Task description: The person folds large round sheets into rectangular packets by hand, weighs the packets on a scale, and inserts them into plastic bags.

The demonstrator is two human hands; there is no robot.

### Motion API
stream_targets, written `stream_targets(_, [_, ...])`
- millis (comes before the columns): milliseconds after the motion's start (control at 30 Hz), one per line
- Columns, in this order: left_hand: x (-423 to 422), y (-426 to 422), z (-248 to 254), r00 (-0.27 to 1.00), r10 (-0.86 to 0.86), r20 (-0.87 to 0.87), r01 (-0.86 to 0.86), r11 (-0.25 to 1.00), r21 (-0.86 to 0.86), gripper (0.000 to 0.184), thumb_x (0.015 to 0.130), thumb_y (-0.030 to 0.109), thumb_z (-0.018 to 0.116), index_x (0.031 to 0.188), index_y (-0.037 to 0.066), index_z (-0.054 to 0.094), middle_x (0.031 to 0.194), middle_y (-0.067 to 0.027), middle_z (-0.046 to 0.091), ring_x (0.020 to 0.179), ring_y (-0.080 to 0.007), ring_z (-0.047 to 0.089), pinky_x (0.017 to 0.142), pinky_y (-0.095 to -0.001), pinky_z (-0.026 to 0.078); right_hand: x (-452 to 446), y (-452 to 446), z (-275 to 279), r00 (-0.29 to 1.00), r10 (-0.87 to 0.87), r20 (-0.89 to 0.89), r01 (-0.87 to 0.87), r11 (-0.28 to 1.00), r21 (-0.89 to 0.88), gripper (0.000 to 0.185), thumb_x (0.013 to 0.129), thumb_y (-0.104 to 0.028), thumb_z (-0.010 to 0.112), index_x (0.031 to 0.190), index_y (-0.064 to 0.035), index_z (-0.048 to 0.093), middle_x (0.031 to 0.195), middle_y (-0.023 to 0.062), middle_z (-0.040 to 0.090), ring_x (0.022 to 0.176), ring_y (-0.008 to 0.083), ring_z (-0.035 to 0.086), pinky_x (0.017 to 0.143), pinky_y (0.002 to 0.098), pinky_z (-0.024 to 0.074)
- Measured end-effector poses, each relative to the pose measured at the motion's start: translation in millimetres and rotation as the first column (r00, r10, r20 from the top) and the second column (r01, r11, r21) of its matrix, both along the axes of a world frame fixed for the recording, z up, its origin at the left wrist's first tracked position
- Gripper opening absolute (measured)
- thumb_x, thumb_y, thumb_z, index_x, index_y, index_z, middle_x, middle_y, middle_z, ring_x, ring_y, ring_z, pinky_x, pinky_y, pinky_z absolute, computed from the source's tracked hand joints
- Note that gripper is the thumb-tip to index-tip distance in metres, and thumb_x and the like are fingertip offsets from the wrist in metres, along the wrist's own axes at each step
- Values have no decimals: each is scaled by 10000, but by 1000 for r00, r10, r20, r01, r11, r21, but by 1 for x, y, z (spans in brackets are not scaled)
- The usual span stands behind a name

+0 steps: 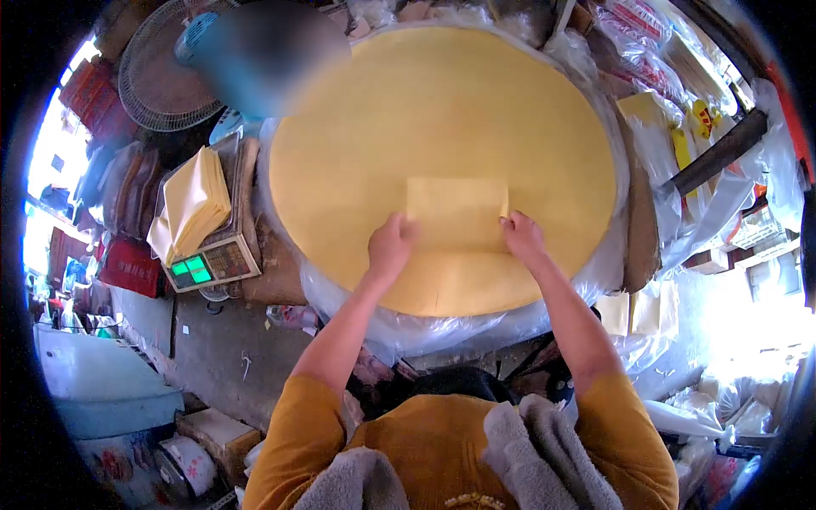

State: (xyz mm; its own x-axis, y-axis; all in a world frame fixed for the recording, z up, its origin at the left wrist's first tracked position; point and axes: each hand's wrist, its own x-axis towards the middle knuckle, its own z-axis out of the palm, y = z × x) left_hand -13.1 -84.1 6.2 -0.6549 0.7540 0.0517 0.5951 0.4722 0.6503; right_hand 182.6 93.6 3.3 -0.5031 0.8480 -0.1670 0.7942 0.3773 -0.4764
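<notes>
A large round, thin yellow sheet [442, 102] lies flat before me, on what looks like a stack wrapped at its rim in clear plastic. Part of a sheet is folded into a pale rectangle [457, 202] near its front. My right hand [523, 236] pinches the rectangle's right edge between thumb and fingers. At the left edge, my left hand [392, 245] is closed on the same sheet, its fingertips slightly blurred. Between the hands and my body, a smooth curved part of yellow sheet [463, 285] reaches the stack's near edge.
Left of the stack, a digital scale [223, 259] with a green display carries folded yellow sheets [197, 204]. A fan [170, 68] and a blurred person stand behind it. Plastic-wrapped goods [637, 51] line the right. A grey towel [540, 459] hangs over my shoulders.
</notes>
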Motion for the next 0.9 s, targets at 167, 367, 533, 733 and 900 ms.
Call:
stream_targets(167, [11,40,13,810,-126,-572,140,990,-20,553,825,400,526,1316,182,392,1326,-133,405,1232,-301,363,967,-492,321,-5,0,9,997,-21,70,21,1000,-4,299,854,-309,519,1044,-79,542,955,152,615,910,321,581,788,386,454])
stream_targets(367, [8,62,-7,856,-307,-416,206,941,-270,594,875,499,391,1378,199,290,1454,-116,187,1345,-301,152,1016,-619,114,-41,-5,29,903,382,195,-424,727,541,590,888,-305,458,1396,-176,186,1435,80,214,1321,309,194,1036,540,201])
stream_targets(533, [10,62,-20,875,-287,-390,207,950,-234,582,853,474,443,1345,177,354,1440,-117,226,1340,-298,168,1013,-624,108,-45,2,-9,890,368,271,-452,794,406,505,906,-312,399,1368,-155,267,1441,67,210,1341,279,156,1028,591,157])
stream_targets(733, [12,55,-35,858,-250,-448,213,968,-131,566,825,442,491,1300,141,427,1411,-117,290,1340,-294,166,1014,-622,114,-58,-11,20,864,359,352,-456,856,245,571,846,-305,517,1352,-150,303,1375,97,338,1299,301,253,1018,585,170])
stream_targets(900, [23,3,-25,913,-318,-256,375,900,221,690,789,331,604,1363,114,288,1416,-168,243,1319,-336,193,1050,-492,188,-20,-8,26,791,542,284,-590,799,116,427,654,-280,741,1012,-87,611,882,92,641,839,244,598,770,380,458])
